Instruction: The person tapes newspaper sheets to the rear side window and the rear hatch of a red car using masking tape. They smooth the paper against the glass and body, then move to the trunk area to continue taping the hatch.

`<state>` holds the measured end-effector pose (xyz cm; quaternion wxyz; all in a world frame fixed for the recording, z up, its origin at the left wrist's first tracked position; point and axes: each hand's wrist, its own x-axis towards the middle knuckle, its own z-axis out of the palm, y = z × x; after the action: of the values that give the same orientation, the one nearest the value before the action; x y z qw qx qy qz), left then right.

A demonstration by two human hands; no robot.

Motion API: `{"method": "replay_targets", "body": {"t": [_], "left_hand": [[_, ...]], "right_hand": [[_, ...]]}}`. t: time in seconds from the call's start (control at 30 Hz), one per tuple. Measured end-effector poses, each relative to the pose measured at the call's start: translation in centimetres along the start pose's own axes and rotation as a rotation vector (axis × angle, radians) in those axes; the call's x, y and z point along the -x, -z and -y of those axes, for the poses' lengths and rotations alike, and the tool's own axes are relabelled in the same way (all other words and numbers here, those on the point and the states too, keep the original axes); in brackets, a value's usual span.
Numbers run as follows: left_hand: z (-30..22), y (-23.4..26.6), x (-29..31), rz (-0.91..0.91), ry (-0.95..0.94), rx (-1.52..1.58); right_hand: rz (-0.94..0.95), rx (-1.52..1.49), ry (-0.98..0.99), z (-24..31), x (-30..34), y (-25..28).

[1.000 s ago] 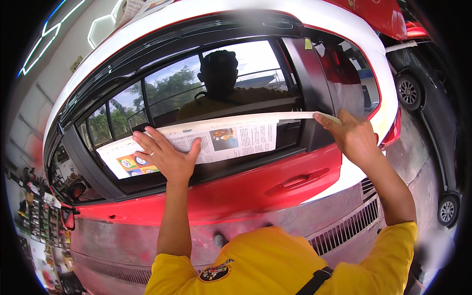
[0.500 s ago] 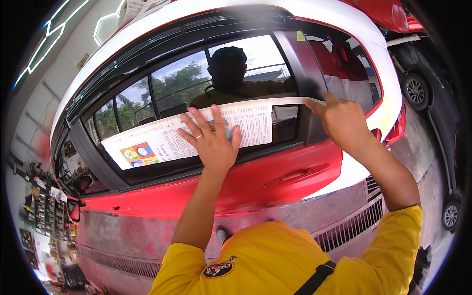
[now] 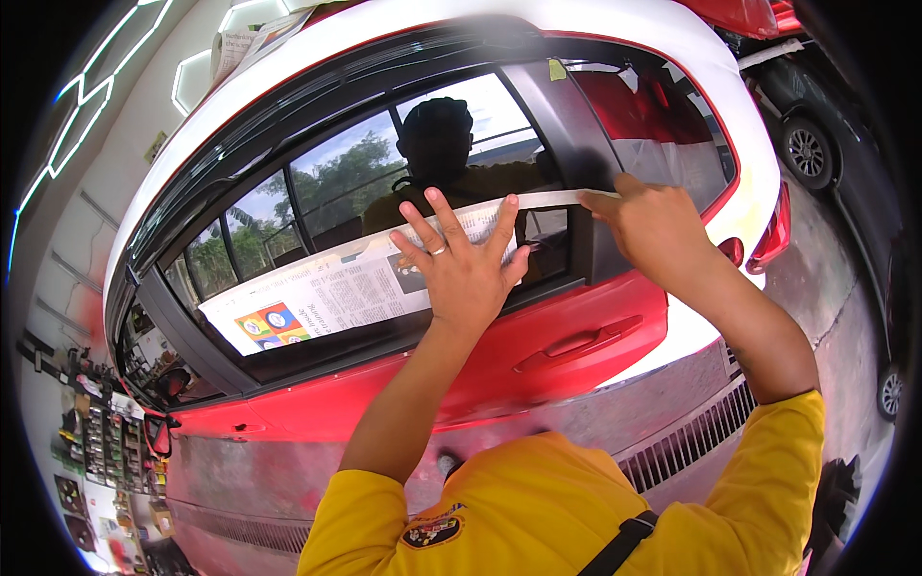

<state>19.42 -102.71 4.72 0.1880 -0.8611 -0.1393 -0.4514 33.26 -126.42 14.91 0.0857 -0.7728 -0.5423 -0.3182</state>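
Observation:
A sheet of newspaper (image 3: 355,288) lies along the lower part of a car's dark side window (image 3: 351,178). Pale masking tape (image 3: 552,199) runs along its upper edge and continues past its right end. My left hand (image 3: 469,267) presses on the right end of the paper and tape, fingers spread, a ring on one finger. Over the dark pillar to the right, my right hand (image 3: 658,230) is closed, pinching the free end of the tape between thumb and fingers. Whether a roll is inside that hand is hidden.
Below the window is the red door with its handle (image 3: 581,344). A floor grate (image 3: 691,437) runs behind me. At the right stands a dark car (image 3: 845,192); shelves of small goods (image 3: 101,446) line the left. More newspaper (image 3: 235,48) lies over the car's far side.
My left hand has slid right along the newspaper's upper edge to its right end, and its fingers have spread wider. The right hand keeps its pinch on the tape. The view has shifted slightly.

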Motion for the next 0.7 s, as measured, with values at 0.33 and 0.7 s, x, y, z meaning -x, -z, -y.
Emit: {"method": "replay_targets", "body": {"t": [0.33, 0.7], "left_hand": [[-0.7, -0.1, 0.0, -0.044, 0.012, 0.086], [16.1, 15.7, -24.3, -0.394, -0.095, 0.159]], "right_hand": [[-0.597, -0.71, -0.893, 3.8, 17.8, -5.6], [-0.969, -1.491, -1.308, 9.0, 19.1, -2.6]]}}
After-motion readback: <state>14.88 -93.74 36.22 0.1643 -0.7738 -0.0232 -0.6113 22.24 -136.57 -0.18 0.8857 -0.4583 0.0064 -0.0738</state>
